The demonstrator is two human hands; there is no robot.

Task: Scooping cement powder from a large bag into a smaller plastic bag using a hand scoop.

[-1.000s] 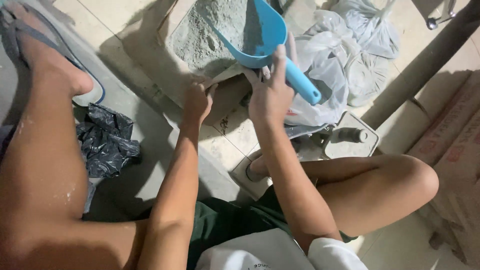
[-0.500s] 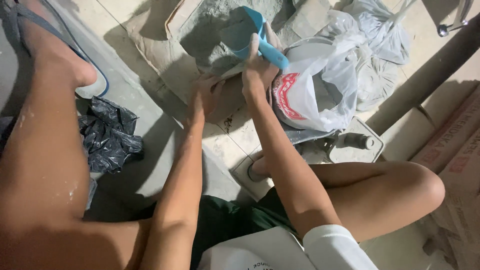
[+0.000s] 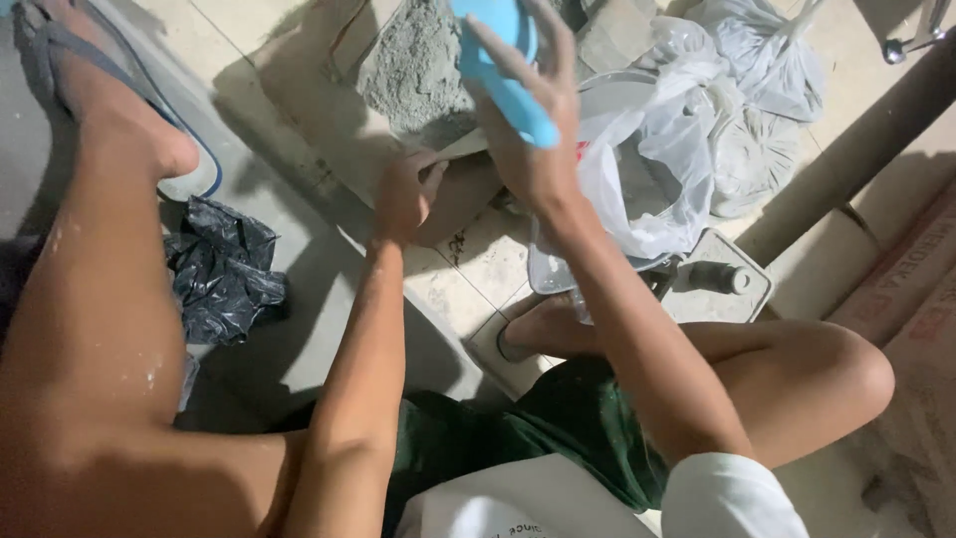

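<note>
Blue smooth plastic marks the scoop [image 3: 498,60], now lifted clear of the grey powder [image 3: 418,70] in which it was sunk half a second ago, so that its bowl runs off the top edge at 12 o'clock. The right hand [image 3: 533,130] has its fingers wrapped shut around the scoop's rounded handle, which points down toward 5 o'clock. The left hand [image 3: 403,194] has kept its place, fingers curled closed on the folded lip of the brown paper sack [image 3: 329,130] that holds the fine, heaped powder.

At 3 o'clock of the right hand lies a crumpled, translucent white plastic bag [image 3: 657,159], its mouth slack, with more knotted bags behind it at 1 o'clock. A wrinkled, glossy black plastic bag [image 3: 224,269] sits on the smooth floor tiles [image 3: 478,259] at 8 o'clock of the left hand. A blue-edged rubber sandal [image 3: 189,179] carries the foot at 10 o'clock, and a dull round pipe [image 3: 856,139] slants past at 2 o'clock.
</note>
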